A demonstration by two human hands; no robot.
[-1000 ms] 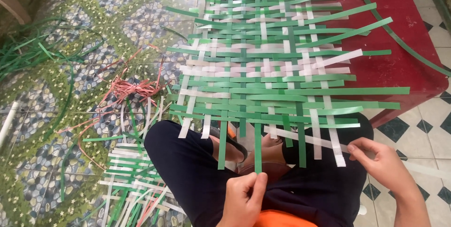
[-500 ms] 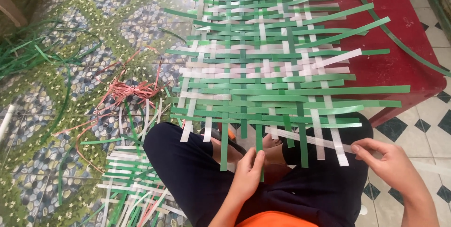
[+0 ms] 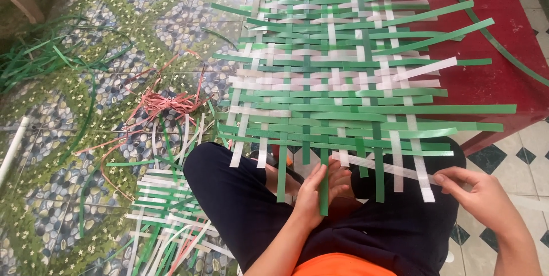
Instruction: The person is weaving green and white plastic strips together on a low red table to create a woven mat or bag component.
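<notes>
A loosely woven mat [image 3: 343,76] of green and white plastic strips lies across my knees and a red stool [image 3: 492,70]. My left hand [image 3: 317,196] rests under the mat's near edge, fingers against a hanging green strip [image 3: 324,187]. My right hand [image 3: 480,196] pinches the end of a white strip [image 3: 394,168] that runs along the mat's near edge. My legs in dark trousers [image 3: 240,207] sit below the mat.
A second, smaller woven piece [image 3: 166,219] lies on the patterned tile floor at lower left. A tangle of pink strips [image 3: 166,104] and loose green strips [image 3: 46,64] are scattered to the left. A white pipe [image 3: 11,150] lies at the far left edge.
My left hand has moved up from my lap to the hanging green strip at the mat's near edge. My right hand has stayed on the white strip's end.
</notes>
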